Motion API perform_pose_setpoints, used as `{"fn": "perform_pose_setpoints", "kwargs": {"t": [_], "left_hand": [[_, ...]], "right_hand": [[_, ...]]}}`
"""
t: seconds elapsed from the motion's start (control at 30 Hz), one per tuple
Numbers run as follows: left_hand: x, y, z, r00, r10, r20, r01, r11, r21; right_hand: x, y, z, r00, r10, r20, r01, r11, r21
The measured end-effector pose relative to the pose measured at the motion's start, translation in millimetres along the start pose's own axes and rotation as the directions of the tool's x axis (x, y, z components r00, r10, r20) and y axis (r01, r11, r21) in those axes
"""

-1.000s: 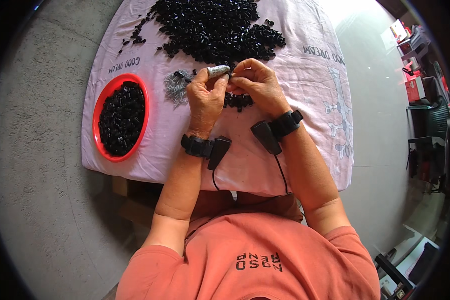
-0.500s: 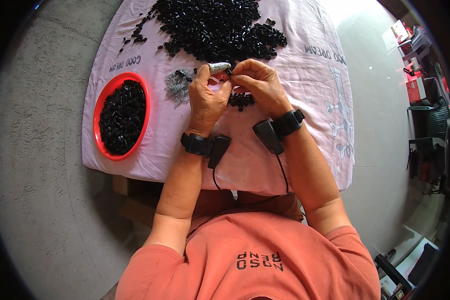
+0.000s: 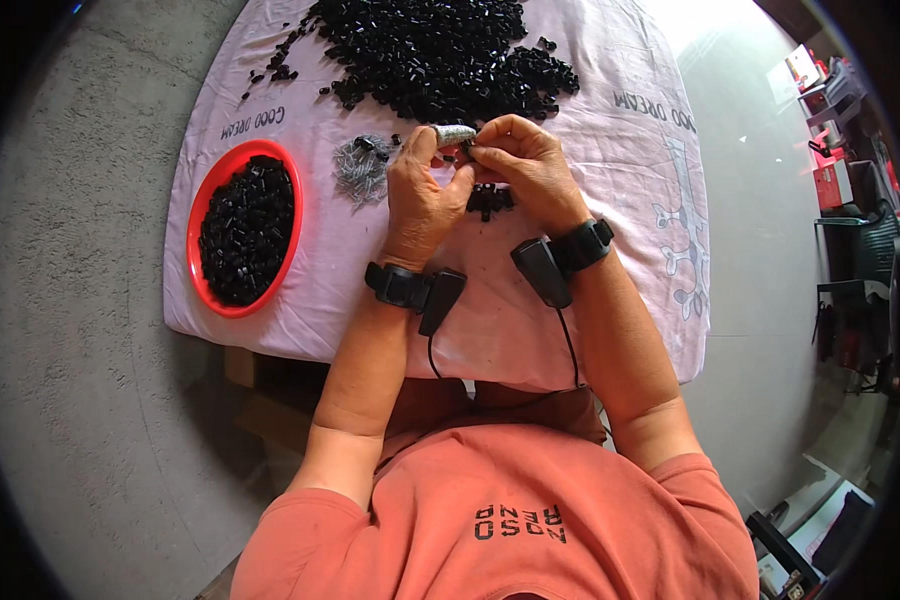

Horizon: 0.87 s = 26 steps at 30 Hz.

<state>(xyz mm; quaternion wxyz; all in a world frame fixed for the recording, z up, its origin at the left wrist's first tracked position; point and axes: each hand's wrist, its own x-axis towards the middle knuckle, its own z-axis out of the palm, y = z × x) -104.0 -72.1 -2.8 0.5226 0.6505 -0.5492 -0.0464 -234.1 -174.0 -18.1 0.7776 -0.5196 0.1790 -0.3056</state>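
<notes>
My left hand [image 3: 427, 197] and my right hand [image 3: 532, 172] meet over the cloth-covered table, fingertips together. Between them is a small black piece [image 3: 467, 147], pinched by both hands; its exact kind is too small to tell. Grey wrapping [image 3: 454, 133] covers a finger of my left hand. Just below my fingers lies a little cluster of black pieces [image 3: 489, 201]. Left of my left hand sits a tangle of grey thin strands [image 3: 361, 172] with a few black bits on it. Beyond my hands spreads a large heap of black pieces [image 3: 430, 55].
A red oval basin [image 3: 192, 245] full of black pieces stands at the table's left. The pink cloth [image 3: 620, 300] has printed figures. Black straps with boxes and cables [image 3: 543, 272] sit on my wrists. Chairs [image 3: 873, 245] and red boxes [image 3: 832, 186] line the right side.
Both hands have shifted slightly to the right together, still pinching at the small black piece. The heap and basin look the same apart from a slight shift of the view.
</notes>
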Motion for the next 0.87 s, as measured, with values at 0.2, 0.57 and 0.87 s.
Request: {"fn": "perform_pose_setpoints", "kwargs": {"t": [0.2,0.57,0.87], "left_hand": [[1.1,0.5,-2.3,1.000,0.025,0.003,-0.025,0.998,0.056],[0.8,2.2,0.6,0.999,0.021,-0.039,-0.020,1.000,0.023],[-0.1,-0.9,-0.8,0.998,0.051,-0.022,-0.049,0.996,0.077]], "right_hand": [[-1.1,0.1,2.4,1.000,-0.005,-0.015,0.004,1.000,-0.018],[-3.5,-7.9,4.0,1.000,0.008,0.010,-0.006,0.993,-0.117],[-1.9,-7.2,1.1,0.996,0.038,0.086,-0.027,0.991,-0.134]]}}
